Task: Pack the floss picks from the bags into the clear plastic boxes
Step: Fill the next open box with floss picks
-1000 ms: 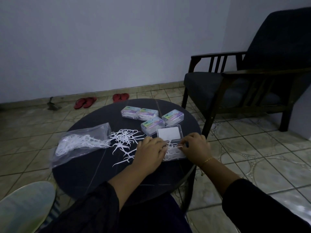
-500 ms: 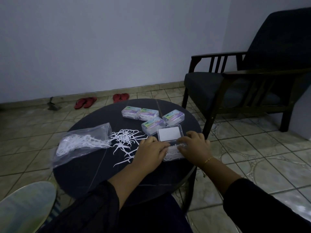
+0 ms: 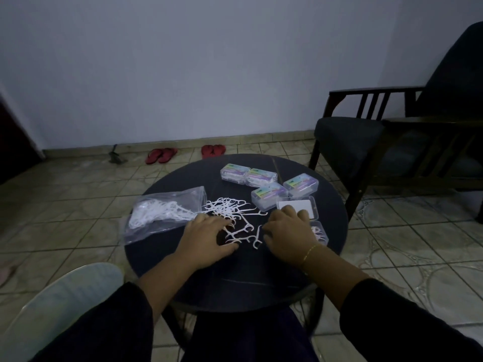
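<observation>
Round dark table (image 3: 209, 278), dim light. Loose white floss picks (image 3: 230, 210) lie in a tangled pile at table centre, spilling from the mouth of a clear plastic bag (image 3: 162, 218) that lies flat to the left with more picks inside.

Left hand (image 3: 206, 239) — palm down, fingers spread and lightly curled over the near edge of the pile, fingertips touching picks; no firm grasp visible. Right hand (image 3: 290, 236) — palm down, fingers curled, just right of the loose picks; cannot tell whether it grips any. Gold bracelet (image 3: 309, 253) on that wrist.

Open clear box (image 3: 320, 232) sits partly under the right hand, some picks inside; its lid (image 3: 296, 209) lies open behind, a white card showing through it.

Four closed boxes (image 3: 266, 195) cluster at the far right of the table, each with a pastel label — print too small to read.

Two pairs of red sandals (image 3: 162, 155) by the wall; dark armchair (image 3: 392, 142) at right.
</observation>
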A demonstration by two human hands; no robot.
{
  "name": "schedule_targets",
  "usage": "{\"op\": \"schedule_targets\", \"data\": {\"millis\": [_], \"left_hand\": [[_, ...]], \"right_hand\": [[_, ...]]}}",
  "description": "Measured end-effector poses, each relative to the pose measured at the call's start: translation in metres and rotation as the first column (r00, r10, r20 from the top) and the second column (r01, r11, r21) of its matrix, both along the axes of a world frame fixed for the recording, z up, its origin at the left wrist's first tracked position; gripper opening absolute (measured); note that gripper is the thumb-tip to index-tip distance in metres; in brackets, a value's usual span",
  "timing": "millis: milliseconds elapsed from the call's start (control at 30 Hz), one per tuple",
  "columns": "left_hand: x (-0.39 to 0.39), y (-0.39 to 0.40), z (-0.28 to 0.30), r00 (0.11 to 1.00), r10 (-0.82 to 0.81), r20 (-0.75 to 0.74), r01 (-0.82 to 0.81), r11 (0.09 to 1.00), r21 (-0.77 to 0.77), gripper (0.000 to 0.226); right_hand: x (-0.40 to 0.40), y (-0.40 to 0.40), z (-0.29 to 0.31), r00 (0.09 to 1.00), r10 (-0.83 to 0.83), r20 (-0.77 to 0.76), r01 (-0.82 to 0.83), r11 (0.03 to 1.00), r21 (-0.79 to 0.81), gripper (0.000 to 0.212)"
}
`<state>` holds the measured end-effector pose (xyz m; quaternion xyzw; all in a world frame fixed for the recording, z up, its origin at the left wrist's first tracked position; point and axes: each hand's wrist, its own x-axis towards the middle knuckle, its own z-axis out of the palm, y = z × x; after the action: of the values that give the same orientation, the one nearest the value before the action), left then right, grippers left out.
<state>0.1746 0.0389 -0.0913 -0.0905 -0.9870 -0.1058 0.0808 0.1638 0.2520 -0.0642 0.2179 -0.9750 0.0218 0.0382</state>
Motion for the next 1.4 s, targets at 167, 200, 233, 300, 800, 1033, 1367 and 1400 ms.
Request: {"op": "schedule_targets", "data": {"millis": [167, 200, 233, 300, 800, 1033, 1367, 1400], "left_hand": [[0.004, -0.023, -0.003, 0.989, 0.056, 0.136, -0.042, 0.994, -0.105, 0.078], [0.004, -0.023, -0.003, 0.986, 0.058, 0.158, -0.040, 0.992, -0.119, 0.077], [0.003, -0.023, -0.003, 0.982, 0.058, 0.178, -0.035, 0.991, -0.129, 0.077], [0.001, -0.021, -0.004, 0.979, 0.050, 0.198, -0.022, 0.990, -0.142, 0.076], [-0.027, -0.011, 0.011, 0.988, -0.066, 0.137, 0.102, 0.954, -0.280, 0.041], [-0.027, -0.006, 0.014, 0.987, -0.101, 0.127, 0.134, 0.950, -0.281, 0.026], [-0.013, -0.006, 0.017, 0.957, -0.093, 0.275, 0.184, 0.926, -0.330, 0.026], [-0.011, -0.007, 0.016, 0.958, -0.090, 0.271, 0.175, 0.936, -0.306, 0.024]], "right_hand": [[-0.005, -0.023, -0.013, 0.994, 0.105, 0.013, -0.105, 0.966, 0.236, 0.051], [-0.005, -0.026, -0.013, 0.994, 0.112, 0.017, -0.112, 0.959, 0.259, 0.054], [-0.006, -0.028, -0.013, 0.993, 0.114, 0.025, -0.116, 0.954, 0.277, 0.056], [-0.009, -0.031, -0.015, 0.992, 0.112, 0.054, -0.123, 0.947, 0.297, 0.059], [-0.031, -0.045, -0.006, 0.991, 0.093, 0.097, -0.118, 0.950, 0.290, 0.032], [-0.029, -0.047, 0.001, 0.937, -0.032, 0.348, -0.092, 0.938, 0.335, 0.039], [-0.019, -0.045, 0.005, 0.878, -0.076, 0.473, -0.126, 0.916, 0.380, 0.047], [-0.017, -0.045, 0.005, 0.880, -0.076, 0.469, -0.121, 0.919, 0.376, 0.047]]}}
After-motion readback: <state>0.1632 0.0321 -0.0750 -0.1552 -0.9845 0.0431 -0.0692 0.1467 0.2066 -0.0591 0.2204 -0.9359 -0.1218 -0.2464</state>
